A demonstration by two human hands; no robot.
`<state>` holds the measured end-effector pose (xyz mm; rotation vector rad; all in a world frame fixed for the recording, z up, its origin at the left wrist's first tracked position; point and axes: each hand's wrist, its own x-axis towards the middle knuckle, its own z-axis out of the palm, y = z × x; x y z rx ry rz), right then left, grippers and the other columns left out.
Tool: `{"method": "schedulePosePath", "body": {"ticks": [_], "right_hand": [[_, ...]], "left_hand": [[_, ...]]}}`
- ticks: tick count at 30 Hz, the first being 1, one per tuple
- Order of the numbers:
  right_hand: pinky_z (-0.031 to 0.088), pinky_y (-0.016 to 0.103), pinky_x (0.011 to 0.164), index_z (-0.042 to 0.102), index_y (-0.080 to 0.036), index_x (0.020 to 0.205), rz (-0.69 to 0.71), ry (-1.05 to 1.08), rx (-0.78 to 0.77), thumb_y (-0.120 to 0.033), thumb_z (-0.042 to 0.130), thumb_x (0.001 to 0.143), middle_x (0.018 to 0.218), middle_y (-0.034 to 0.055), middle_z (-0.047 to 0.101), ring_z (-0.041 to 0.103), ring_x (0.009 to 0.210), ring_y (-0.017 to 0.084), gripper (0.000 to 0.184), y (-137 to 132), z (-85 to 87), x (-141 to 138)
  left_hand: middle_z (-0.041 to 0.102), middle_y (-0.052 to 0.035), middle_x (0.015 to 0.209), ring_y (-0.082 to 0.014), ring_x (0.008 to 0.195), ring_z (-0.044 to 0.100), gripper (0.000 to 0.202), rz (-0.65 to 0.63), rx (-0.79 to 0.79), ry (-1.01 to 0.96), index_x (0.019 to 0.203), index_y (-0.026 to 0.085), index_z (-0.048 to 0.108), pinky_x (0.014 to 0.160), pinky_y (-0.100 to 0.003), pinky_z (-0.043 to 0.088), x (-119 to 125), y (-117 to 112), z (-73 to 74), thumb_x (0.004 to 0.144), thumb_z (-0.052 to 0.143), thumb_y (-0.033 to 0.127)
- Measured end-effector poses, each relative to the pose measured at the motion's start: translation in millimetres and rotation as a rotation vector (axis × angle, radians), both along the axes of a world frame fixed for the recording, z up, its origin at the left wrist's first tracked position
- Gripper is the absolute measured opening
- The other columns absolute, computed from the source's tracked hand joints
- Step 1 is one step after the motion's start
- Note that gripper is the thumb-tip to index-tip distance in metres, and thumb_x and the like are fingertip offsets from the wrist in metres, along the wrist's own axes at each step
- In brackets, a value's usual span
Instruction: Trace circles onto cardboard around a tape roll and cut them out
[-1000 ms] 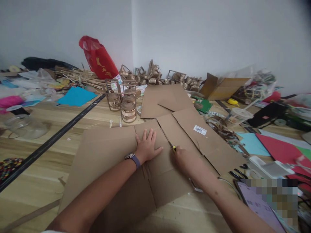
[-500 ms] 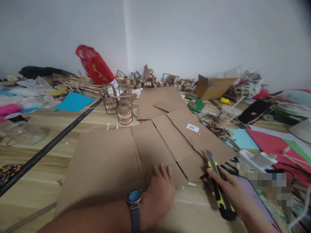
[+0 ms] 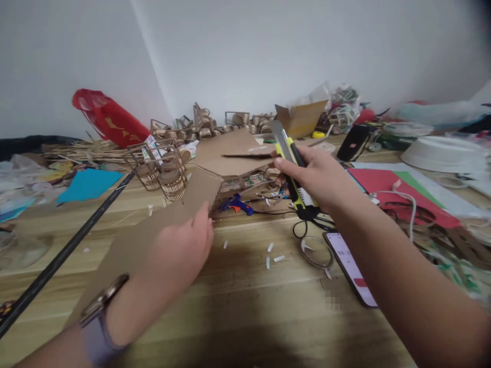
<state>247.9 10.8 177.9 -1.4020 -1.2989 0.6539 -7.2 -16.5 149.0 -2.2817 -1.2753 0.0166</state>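
Observation:
My left hand (image 3: 182, 248), with a watch on the wrist, is closed at the right edge of a brown cardboard sheet (image 3: 149, 230); motion blurs the sheet's near part. A yellow-and-black utility knife (image 3: 293, 168) is gripped in my right hand (image 3: 318, 174), its blade out and pointing up and away. Just beyond the knife lies another cardboard piece (image 3: 226, 145), with a thin raised flap reaching toward my right fingers; whether they touch it I cannot tell. A blue glue gun (image 3: 237, 203) rests on the table between my hands.
White paper scraps (image 3: 279, 258), a clear ring (image 3: 316, 252) and a phone (image 3: 353, 266) lie on the wooden table (image 3: 230, 306). Small bamboo baskets (image 3: 172, 181) stand at back left, near blue paper (image 3: 90, 185). Red paper (image 3: 399, 194) and a black speaker (image 3: 355, 142) are at right.
The cardboard sheet has shifted left and lifted off the middle, uncovering the glue gun, scraps and ring. My left hand moved left with it; my right hand rose forward and left with the knife.

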Motion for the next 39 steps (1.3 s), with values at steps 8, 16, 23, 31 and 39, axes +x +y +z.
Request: {"method": "schedulePosePath", "body": {"ticks": [8, 16, 23, 31, 39], "right_hand": [[0.044, 0.025, 0.05, 0.07, -0.018, 0.083, -0.139, -0.39, -0.005, -0.03, 0.067, 0.089, 0.061, -0.003, 0.065, 0.059, 0.05, 0.015, 0.014, -19.4, -10.9, 1.5], [0.058, 0.035, 0.077, 0.068, -0.017, 0.117, -0.109, -0.681, 0.256, -0.033, 0.052, 0.098, 0.101, 0.0113, 0.078, 0.073, 0.089, 0.026, 0.03, -58.8, -77.7, 17.9], [0.065, 0.043, 0.08, 0.069, -0.013, 0.121, 0.461, -1.294, -0.045, 0.0, 0.06, 0.087, 0.154, 0.0196, 0.053, 0.064, 0.122, 0.034, 0.037, -15.0, -141.7, -5.5], [0.055, 0.052, 0.1, 0.064, -0.017, 0.13, 0.447, -1.327, -0.157, -0.022, 0.068, 0.097, 0.147, 0.0121, 0.056, 0.059, 0.129, 0.031, 0.033, 42.9, -153.7, -12.6], [0.058, 0.049, 0.096, 0.064, -0.016, 0.127, 0.426, -1.345, -0.156, -0.017, 0.066, 0.098, 0.142, 0.0117, 0.06, 0.059, 0.128, 0.03, 0.03, 29.9, -150.4, -10.9]], "left_hand": [[0.075, -0.0096, 0.073, -0.021, 0.058, 0.072, 0.032, -0.099, -0.014, -0.114, 0.115, 0.008, 0.066, 0.048, -0.025, 0.048, -4.8, -9.4, -6.0, 0.096, 0.04, 0.009], [0.063, -0.0018, 0.051, -0.0185, 0.039, 0.06, 0.035, -0.274, 0.243, -0.201, 0.1, 0.009, 0.067, 0.041, -0.025, 0.038, -3.9, -15.3, -11.8, 0.098, 0.032, 0.006], [0.062, -0.0031, 0.051, -0.0206, 0.039, 0.062, 0.033, -0.159, 0.236, -0.132, 0.085, 0.014, 0.065, 0.038, -0.027, 0.035, 2.9, -5.3, 5.5, 0.095, 0.034, 0.008], [0.055, -0.0002, 0.045, -0.017, 0.034, 0.055, 0.034, -0.134, 0.278, -0.08, 0.071, 0.017, 0.062, 0.038, -0.024, 0.032, 1.1, -9.3, 3.5, 0.094, 0.038, 0.008], [0.06, -0.0009, 0.049, -0.017, 0.036, 0.058, 0.028, -0.183, 0.268, -0.072, 0.087, 0.011, 0.069, 0.039, -0.023, 0.036, -2.1, -12.0, -1.9, 0.094, 0.042, 0.007]]}}
